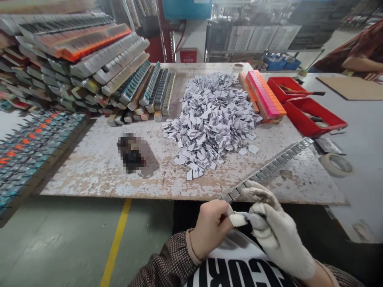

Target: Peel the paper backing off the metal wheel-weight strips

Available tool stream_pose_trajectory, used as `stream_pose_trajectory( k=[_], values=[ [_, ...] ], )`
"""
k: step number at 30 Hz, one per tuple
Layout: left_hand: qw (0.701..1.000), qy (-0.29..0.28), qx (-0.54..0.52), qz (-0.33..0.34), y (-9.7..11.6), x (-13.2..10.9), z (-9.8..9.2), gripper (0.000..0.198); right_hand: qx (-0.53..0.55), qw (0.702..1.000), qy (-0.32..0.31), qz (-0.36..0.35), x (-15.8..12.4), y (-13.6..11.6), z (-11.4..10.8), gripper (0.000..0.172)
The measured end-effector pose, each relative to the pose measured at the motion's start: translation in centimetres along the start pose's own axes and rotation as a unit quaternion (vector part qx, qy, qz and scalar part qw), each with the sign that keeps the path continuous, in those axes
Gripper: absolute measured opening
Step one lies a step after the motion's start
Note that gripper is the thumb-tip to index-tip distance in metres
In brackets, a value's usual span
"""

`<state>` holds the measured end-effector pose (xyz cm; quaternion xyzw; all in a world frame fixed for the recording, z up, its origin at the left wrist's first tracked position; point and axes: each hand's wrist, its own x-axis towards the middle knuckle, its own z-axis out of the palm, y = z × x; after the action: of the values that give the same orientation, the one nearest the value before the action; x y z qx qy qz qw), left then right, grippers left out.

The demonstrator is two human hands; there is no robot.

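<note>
White knit glove (289, 245) is worn on the R hand (273, 223), soiled at the fingertips; the L hand (211, 227) is bare except for a white wrap (238, 220) round the thumb. Both are held close tog. in front of the tbl edge. L fingers are curled in w/ the thumb laid against them; R fingers are bent & bunched, brought up to the L thumb tip. Whether sth small is pinched btwn them can't be told.

Just beyond the hands, 1 slotted metal strip (269, 165) is laid diagonally on the worn worktable (98, 175), its near end partly hidden by the L hand, its far end pointed toward 2 red bins at R. Whether it's gripped can't be made out.

Mid-tbl is covered by a heap of flat white chips (212, 115), flanked at R by a pink-and-orange block (266, 93). A masking-tape roll (335, 173) is placed near the strip's far end. At L, slotted bars (119, 65) are stacked high, incl. 1 bright orange bar (95, 42). In front of the heap's L side, a dark item (131, 153) is blurred by pixels.
</note>
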<state>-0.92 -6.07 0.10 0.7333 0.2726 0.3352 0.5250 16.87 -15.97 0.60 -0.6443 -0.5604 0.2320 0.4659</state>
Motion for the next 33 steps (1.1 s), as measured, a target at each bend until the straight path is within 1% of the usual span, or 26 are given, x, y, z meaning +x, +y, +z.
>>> stream_pose_trajectory(
  k=[1, 2, 5, 7, 8, 9, 11, 13, 14, 16, 18, 21, 23, 26, 29, 31, 33],
  values=[
    [1.000, 0.005, 0.024, 0.003, -0.2, -0.2, 0.0, 0.044, 0.006, 1.000, 0.003, 0.003, 0.0, 0.1, 0.4, 0.016],
    [0.999, -0.005, 0.041, 0.020, -0.2, -0.4, 0.0, 0.042, 0.014, 1.000, 0.002, 0.005, 0.2, 0.2, 0.7, 0.018],
    [0.993, -0.054, 0.047, 0.094, -0.3, -0.9, -0.2, 0.038, 0.039, 0.999, -0.028, 0.008, 0.8, 0.0, 1.5, 0.025],
    [0.988, -0.074, 0.045, 0.126, -0.5, -1.0, -0.2, 0.038, 0.037, 0.998, -0.036, -0.020, 1.3, -0.3, 1.5, 0.029],
    [0.987, -0.074, 0.055, 0.131, -0.7, -1.0, -0.2, 0.038, 0.021, 0.998, -0.033, -0.048, 1.5, -0.3, 1.3, 0.028],
    [0.986, -0.065, 0.077, 0.130, -1.0, -1.0, -0.1, 0.038, -0.005, 0.996, -0.026, -0.086, 1.8, -0.3, 1.2, 0.025],
    [0.981, -0.021, 0.155, 0.115, -1.9, -0.9, -0.1, 0.036, -0.094, 0.981, 0.010, -0.170, 2.3, 0.0, 0.8, 0.017],
    [0.964, 0.023, 0.250, 0.089, -2.8, -0.8, 0.0, 0.033, -0.212, 0.949, 0.050, -0.227, 2.9, 0.4, 0.7, 0.013],
    [0.953, 0.031, 0.290, 0.077, -3.2, -0.7, 0.0, 0.035, -0.264, 0.931, 0.066, -0.242, 3.2, 0.7, 0.8, 0.013],
    [0.938, 0.018, 0.342, 0.056, -3.9, -0.6, 0.1, 0.041, -0.333, 0.906, 0.072, -0.252, 3.8, 0.9, 1.1, 0.014],
    [0.931, -0.005, 0.363, 0.047, -4.3, -0.6, 0.1, 0.040, -0.358, 0.897, 0.052, -0.253, 4.3, 0.9, 1.7, 0.014],
    [0.931, -0.005, 0.363, 0.048, -4.8, -0.7, 0.2, 0.036, -0.377, 0.892, 0.014, -0.249, 4.7, 0.7, 2.3, 0.011],
    [0.934, 0.004, 0.353, 0.052, -5.0, -0.7, 0.3, 0.036, -0.386, 0.888, -0.009, -0.249, 4.9, 1.0, 2.5, 0.015],
    [0.941, 0.008, 0.335, 0.057, -5.2, -0.8, 0.5, 0.038, -0.365, 0.892, -0.037, -0.265, 5.3, 2.2, 2.5, 0.020],
    [0.943, -0.003, 0.329, 0.050, -5.2, -0.8, 0.5, 0.038, -0.325, 0.902, -0.058, -0.276, 5.4, 3.5, 2.3, 0.016],
    [0.946, -0.023, 0.321, 0.044, -5.0, -0.7, -0.1, 0.036, -0.293, 0.913, -0.063, -0.276, 5.4, 3.7, 2.5, 0.014],
    [0.949, -0.041, 0.309, 0.053, -4.8, -0.7, -1.5, 0.037, -0.255, 0.923, -0.067, -0.279, 5.3, 3.4, 3.0, 0.014]
  ],
)
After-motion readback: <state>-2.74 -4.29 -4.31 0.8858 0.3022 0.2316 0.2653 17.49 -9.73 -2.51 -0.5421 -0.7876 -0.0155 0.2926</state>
